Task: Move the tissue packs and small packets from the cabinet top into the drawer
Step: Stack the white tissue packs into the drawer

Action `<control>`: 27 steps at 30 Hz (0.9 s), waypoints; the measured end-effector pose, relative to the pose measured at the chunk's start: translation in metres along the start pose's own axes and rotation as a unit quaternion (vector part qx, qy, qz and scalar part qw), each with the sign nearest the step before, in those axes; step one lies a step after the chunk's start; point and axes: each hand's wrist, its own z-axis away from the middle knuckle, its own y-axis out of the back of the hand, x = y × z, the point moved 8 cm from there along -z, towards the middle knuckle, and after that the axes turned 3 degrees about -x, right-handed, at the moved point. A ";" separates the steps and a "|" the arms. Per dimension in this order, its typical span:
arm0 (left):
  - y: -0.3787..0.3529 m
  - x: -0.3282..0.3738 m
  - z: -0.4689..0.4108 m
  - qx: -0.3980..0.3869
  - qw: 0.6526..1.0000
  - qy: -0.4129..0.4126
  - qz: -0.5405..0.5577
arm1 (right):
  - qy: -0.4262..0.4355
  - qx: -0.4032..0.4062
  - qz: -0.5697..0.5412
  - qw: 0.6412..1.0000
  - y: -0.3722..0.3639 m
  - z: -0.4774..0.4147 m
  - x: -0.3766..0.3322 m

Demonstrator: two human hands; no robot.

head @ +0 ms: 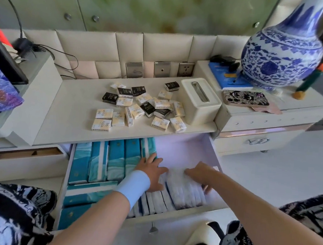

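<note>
Clearly the drawer (183, 148) was being packed. Teal tissue packs (116, 161) stood in its left part, and the left hand (151, 171) pressed straight, spread fingers against the white packs (182, 189) at its middle, holding nothing. The right hand (201, 173) curled over that row, thumb down its right side, gripping it. Squeezing the row tight against the teal would probably leave room for the small packets (138, 107), which lay on the cabinet top (77, 107) just behind the drawer.

Cabinet top (72, 106) with small packets (138, 111), tissue box (200, 102)
</note>
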 end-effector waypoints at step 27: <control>0.028 0.009 0.003 0.095 0.984 -0.042 0.142 | 0.063 -0.244 -0.167 0.953 -0.090 0.006 -0.032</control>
